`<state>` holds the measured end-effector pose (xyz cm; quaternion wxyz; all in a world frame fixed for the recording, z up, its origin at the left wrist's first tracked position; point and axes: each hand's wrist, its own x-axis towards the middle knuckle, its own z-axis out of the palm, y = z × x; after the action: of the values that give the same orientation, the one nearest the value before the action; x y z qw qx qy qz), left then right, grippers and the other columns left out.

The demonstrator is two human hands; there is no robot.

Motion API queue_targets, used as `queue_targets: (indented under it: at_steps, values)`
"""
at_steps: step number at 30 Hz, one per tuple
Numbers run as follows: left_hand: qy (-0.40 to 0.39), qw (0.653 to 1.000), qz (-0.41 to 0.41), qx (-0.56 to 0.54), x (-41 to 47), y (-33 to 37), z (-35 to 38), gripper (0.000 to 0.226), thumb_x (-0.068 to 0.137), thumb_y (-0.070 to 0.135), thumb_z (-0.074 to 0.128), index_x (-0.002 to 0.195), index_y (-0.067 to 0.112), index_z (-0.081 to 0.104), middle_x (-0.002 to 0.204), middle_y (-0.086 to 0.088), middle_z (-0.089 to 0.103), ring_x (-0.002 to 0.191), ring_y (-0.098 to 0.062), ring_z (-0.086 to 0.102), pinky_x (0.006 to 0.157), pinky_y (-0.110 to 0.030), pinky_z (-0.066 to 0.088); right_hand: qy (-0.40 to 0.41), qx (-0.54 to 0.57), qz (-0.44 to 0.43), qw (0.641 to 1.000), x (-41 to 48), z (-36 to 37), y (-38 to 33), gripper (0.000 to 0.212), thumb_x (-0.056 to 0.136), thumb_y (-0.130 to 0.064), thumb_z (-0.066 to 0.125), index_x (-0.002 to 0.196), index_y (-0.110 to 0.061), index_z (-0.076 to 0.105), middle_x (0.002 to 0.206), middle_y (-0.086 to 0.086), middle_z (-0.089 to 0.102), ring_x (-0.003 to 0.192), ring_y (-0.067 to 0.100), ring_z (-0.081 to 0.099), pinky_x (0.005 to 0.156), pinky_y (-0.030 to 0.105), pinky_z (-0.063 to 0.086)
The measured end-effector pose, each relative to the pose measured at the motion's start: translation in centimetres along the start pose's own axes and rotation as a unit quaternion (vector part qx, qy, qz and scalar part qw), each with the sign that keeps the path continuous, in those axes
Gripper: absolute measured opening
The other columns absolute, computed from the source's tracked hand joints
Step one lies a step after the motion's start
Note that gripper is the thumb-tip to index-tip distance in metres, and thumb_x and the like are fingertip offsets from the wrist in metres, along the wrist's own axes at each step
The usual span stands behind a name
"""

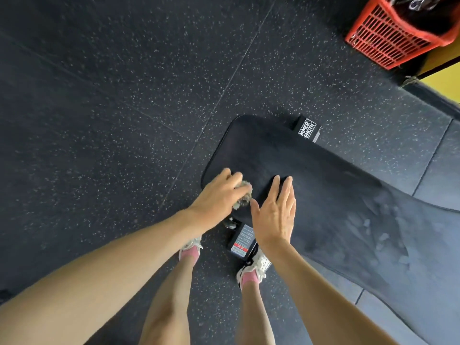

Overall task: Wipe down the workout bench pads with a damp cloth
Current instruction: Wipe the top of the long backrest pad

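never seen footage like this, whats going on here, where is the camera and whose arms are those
No machine here: this single picture comes from a wide-angle camera worn on a person's head, looking down, so the arms and legs are the wearer's own. They stand on a dark speckled rubber floor at the end of a long black padded workout bench pad. The left hand holds a small grey bunched cloth against the pad; the right hand rests flat on it, fingers straight. A red plastic lattice basket sits at the top right.
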<state>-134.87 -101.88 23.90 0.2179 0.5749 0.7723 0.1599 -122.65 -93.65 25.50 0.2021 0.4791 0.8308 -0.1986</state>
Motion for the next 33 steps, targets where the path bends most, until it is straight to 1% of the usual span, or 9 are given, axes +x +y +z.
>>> queue_targets:
  at_steps: [3, 5, 9, 16, 18, 22, 26, 29, 33]
  values:
    - [-0.044, 0.997, 0.07, -0.001, 0.2, -2.0, -1.2, 0.055, 0.058, -0.02, 0.068, 0.103, 0.012, 0.067, 0.086, -0.004, 0.05, 0.079, -0.019, 0.041, 0.053, -0.025, 0.036, 0.005, 0.025, 0.034, 0.999, -0.2, 0.6, -2.0, 0.076, 0.099, -0.039, 0.041, 0.152, -0.007, -0.004, 0.159, 0.016, -0.01, 0.147, 0.028, 0.0, 0.12, 0.039, 0.007]
    - [-0.018, 1.0, 0.008, -0.024, 3.8, -3.1, -2.8, 0.049, 0.064, -0.02, 0.065, 0.103, 0.01, 0.067, 0.089, -0.006, 0.05, 0.084, -0.022, 0.043, 0.055, -0.03, 0.039, 0.018, 0.047, 0.052, 0.997, -0.1, 0.8, -3.2, 0.074, 0.1, -0.035, 0.04, 0.152, -0.008, -0.005, 0.159, 0.016, -0.01, 0.147, 0.028, 0.001, 0.119, 0.038, 0.006]
    - [0.064, 0.981, -0.16, -0.091, 9.2, -4.5, -4.4, 0.049, 0.074, -0.014, 0.063, 0.114, 0.015, 0.065, 0.101, -0.005, 0.048, 0.095, -0.022, 0.042, 0.074, -0.038, 0.049, 0.038, 0.076, 0.097, 0.992, 0.1, 1.1, -4.9, 0.072, 0.1, -0.033, 0.04, 0.152, -0.009, -0.004, 0.159, 0.016, -0.008, 0.146, 0.028, 0.004, 0.12, 0.038, 0.006]
    - [0.0, 0.995, -0.017, -0.102, 1.3, -6.3, -2.8, 0.052, 0.064, -0.023, 0.061, 0.1, 0.014, 0.071, 0.091, -0.007, 0.052, 0.087, -0.018, 0.038, 0.055, -0.042, 0.052, 0.018, 0.071, 0.116, 0.991, 1.3, 0.8, -7.1, 0.07, 0.101, -0.036, 0.035, 0.152, -0.009, -0.004, 0.159, 0.015, -0.008, 0.147, 0.026, 0.0, 0.12, 0.039, 0.007]
    - [0.028, 0.992, -0.035, -0.116, 4.9, -6.9, -3.7, 0.048, 0.07, -0.02, 0.058, 0.101, 0.014, 0.071, 0.092, -0.006, 0.05, 0.089, -0.016, 0.038, 0.063, -0.042, 0.051, 0.018, 0.053, 0.12, 0.991, 1.9, 0.8, -7.7, 0.071, 0.101, -0.037, 0.035, 0.152, -0.007, -0.004, 0.159, 0.017, -0.007, 0.147, 0.028, 0.0, 0.119, 0.041, 0.008]
    - [0.073, 0.985, -0.103, -0.121, 11.3, -6.6, -4.6, 0.05, 0.078, -0.017, 0.056, 0.112, 0.016, 0.069, 0.098, -0.003, 0.048, 0.092, -0.015, 0.036, 0.077, -0.026, 0.041, 0.015, 0.051, 0.126, 0.991, 2.1, 1.1, -7.6, 0.07, 0.101, -0.036, 0.034, 0.152, -0.009, -0.005, 0.159, 0.017, -0.009, 0.147, 0.029, -0.002, 0.12, 0.042, 0.006]
    - [0.088, 0.982, -0.108, -0.127, 5.3, -6.7, -2.9, 0.058, 0.069, -0.025, 0.055, 0.109, 0.015, 0.071, 0.093, -0.005, 0.051, 0.087, -0.023, 0.043, 0.073, -0.029, 0.043, 0.01, 0.049, 0.109, 0.993, 1.3, 1.3, -6.8, 0.07, 0.101, -0.035, 0.036, 0.152, -0.009, -0.003, 0.159, 0.018, -0.007, 0.146, 0.029, 0.0, 0.119, 0.04, 0.007]
    - [0.046, 0.984, -0.102, -0.14, 0.2, -6.8, -2.7, 0.064, 0.064, -0.028, 0.056, 0.111, 0.012, 0.07, 0.09, -0.002, 0.052, 0.086, -0.022, 0.046, 0.075, -0.027, 0.043, 0.014, 0.06, 0.104, 0.993, 1.2, 1.1, -6.7, 0.07, 0.1, -0.034, 0.038, 0.152, -0.009, -0.001, 0.158, 0.019, -0.008, 0.146, 0.03, 0.003, 0.119, 0.039, 0.008]
    - [0.084, 0.973, -0.152, -0.155, 6.0, -7.1, -4.2, 0.049, 0.075, -0.018, 0.056, 0.104, 0.016, 0.074, 0.08, 0.004, 0.043, 0.078, -0.018, 0.043, 0.064, -0.021, 0.031, 0.024, 0.059, 0.101, 0.993, 0.7, 1.3, -6.8, 0.07, 0.101, -0.032, 0.037, 0.152, -0.007, -0.002, 0.157, 0.021, -0.011, 0.146, 0.031, 0.004, 0.12, 0.038, 0.01]
